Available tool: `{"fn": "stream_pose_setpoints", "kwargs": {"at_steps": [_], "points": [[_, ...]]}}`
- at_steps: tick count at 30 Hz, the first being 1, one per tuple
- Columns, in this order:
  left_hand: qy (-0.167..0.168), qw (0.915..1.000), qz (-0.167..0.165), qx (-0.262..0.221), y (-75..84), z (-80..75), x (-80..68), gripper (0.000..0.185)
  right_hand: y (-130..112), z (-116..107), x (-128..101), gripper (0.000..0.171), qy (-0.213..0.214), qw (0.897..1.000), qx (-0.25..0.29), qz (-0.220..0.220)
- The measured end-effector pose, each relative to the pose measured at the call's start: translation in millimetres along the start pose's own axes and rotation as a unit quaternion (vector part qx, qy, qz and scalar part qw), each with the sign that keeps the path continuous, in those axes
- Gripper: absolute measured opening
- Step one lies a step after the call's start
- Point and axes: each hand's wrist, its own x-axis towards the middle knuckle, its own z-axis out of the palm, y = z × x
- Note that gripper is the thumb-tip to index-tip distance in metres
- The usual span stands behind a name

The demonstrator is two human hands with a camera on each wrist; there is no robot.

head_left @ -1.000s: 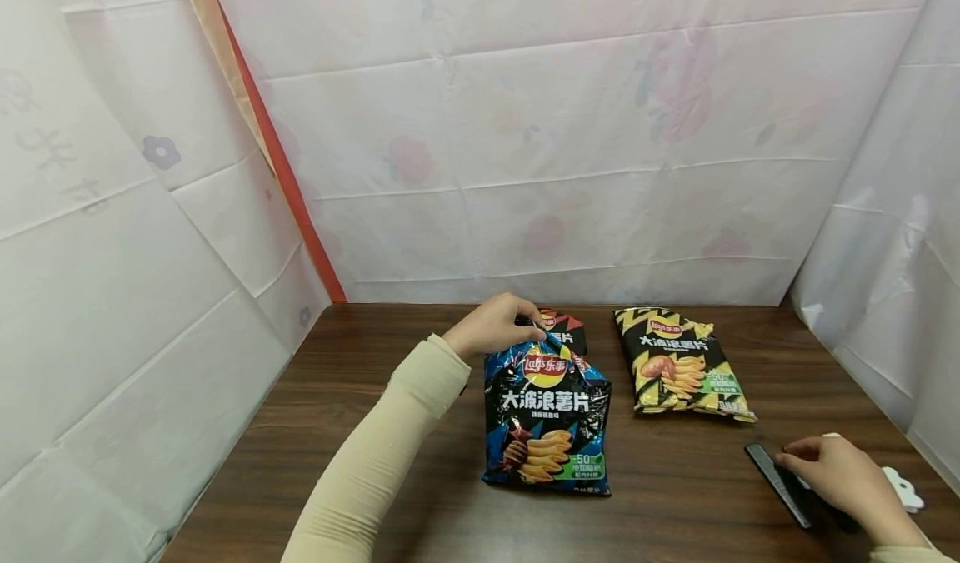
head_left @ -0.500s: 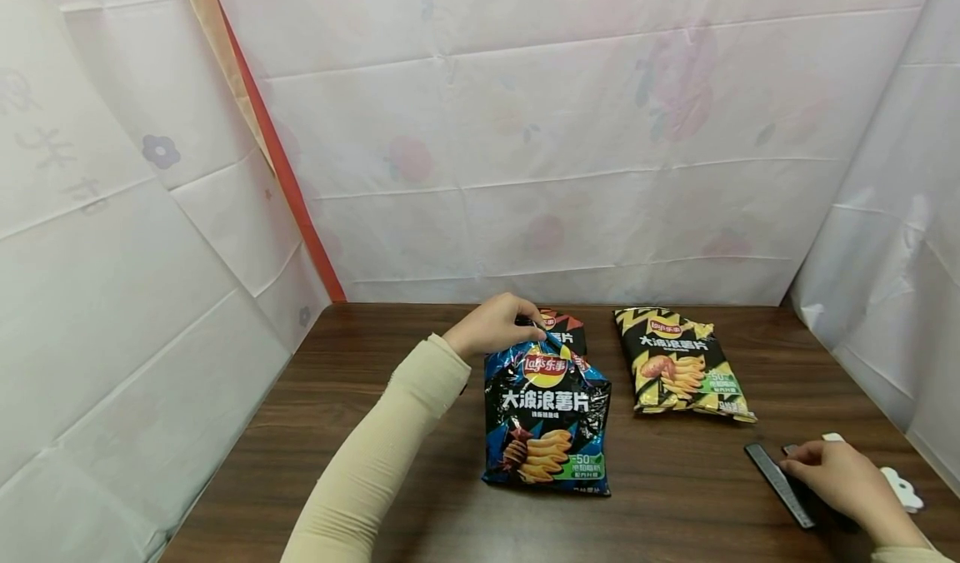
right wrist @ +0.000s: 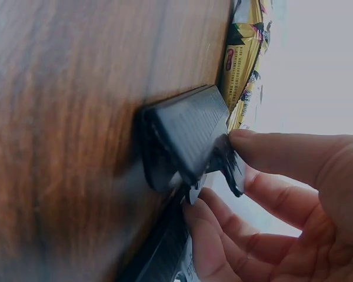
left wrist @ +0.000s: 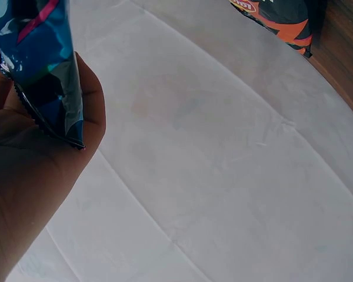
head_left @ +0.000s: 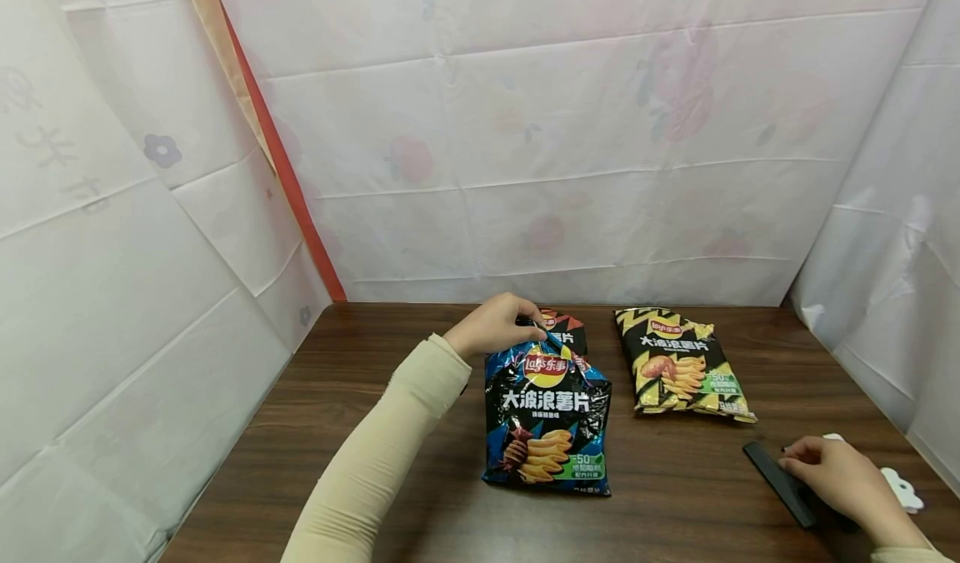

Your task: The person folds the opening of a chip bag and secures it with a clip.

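Lower right of the frame, nearest the camera, my right hand (head_left: 836,473) pinches a black, ribbed plastic clip (right wrist: 188,132) by its lever, thumb against fingers with only a narrow gap between. The clip sits tilted at the dark brown wood-grain table (head_left: 375,496); whether it is wholly off the surface, I cannot tell. A second long black piece (right wrist: 162,244) lies just beside it, low in the right wrist view, and a white scalloped piece (head_left: 902,490) shows near the right edge of the head view.

At centre, my left hand (head_left: 495,326) grips the gathered top of a blue-and-black foil chip bag (head_left: 547,421), fingers curled round the fold, printed front facing me. Farther back, right of centre, lies a yellow-and-black striped foil bag (head_left: 678,363); a red-and-black foil bag (head_left: 566,334) is partly hidden behind the blue one. A white floral sheet (head_left: 465,130) fills the upper frame.

The step in hand, I judge, is picking up the clip while steadying the bag; the next move would call for bringing it left, opened, to the gathered top without losing the fold.
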Motion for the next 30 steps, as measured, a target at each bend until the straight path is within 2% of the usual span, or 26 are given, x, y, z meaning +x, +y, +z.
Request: {"fn": "stream_pose_setpoints", "kwargs": {"at_steps": [10,18,23,30], "points": [[0.001,1.0000,-0.002,0.004,0.2,0.7,0.3,0.014,-7,-2,-3,0.021,0.000,1.000,0.007,-0.006],[-0.002,1.0000,-0.003,-0.001,0.7,-0.3,-0.4,0.014,-6,-3,0,0.028,-0.010,1.000,0.026,0.002],[-0.002,1.0000,-0.001,-0.002,0.3,-0.2,-0.1,0.014,-9,-3,-2,0.031,-0.019,0.998,0.058,0.016],[-0.002,1.0000,-0.001,0.002,1.1,-0.4,-0.2,0.014,-18,-7,-3,0.040,0.002,0.997,0.078,0.021]]}}
